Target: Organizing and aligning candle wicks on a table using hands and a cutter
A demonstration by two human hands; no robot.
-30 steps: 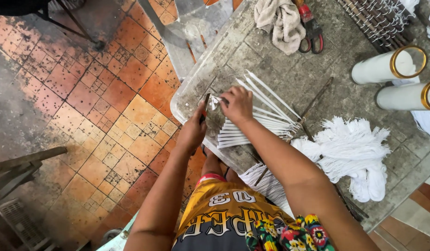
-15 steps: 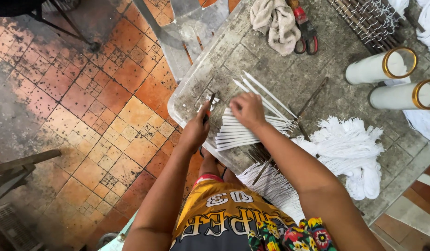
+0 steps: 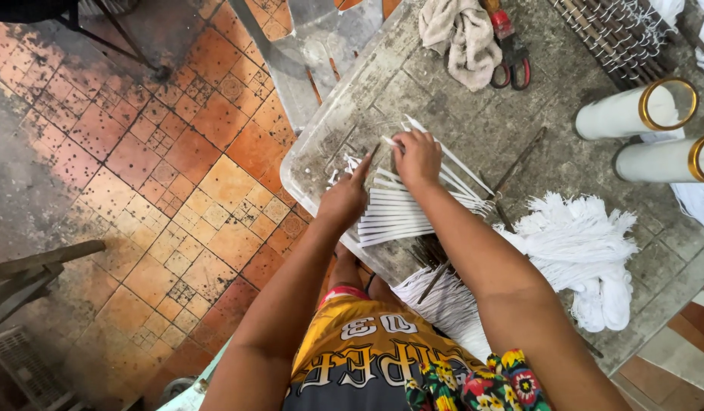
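Note:
A row of thin white tapered candles lies side by side on the grey table, their wicks to the right. My left hand grips a small knife with its blade pointing up at the candles' cut ends. My right hand presses down on the upper candles of the row, fingers curled over them. White wax trimmings lie beside the blade, inside a clear plastic tray at the table's left edge.
A bundle of white wick string lies right of the candles. Two large white pillar candles with gold rims lie at the right. A beige rag and red-handled scissors sit at the top. Orange tiled floor spreads left.
Both hands moved up the row toward the far candles. The knife went from pointing at the lower ends to the upper ends, and more trimmings lie in the tray.

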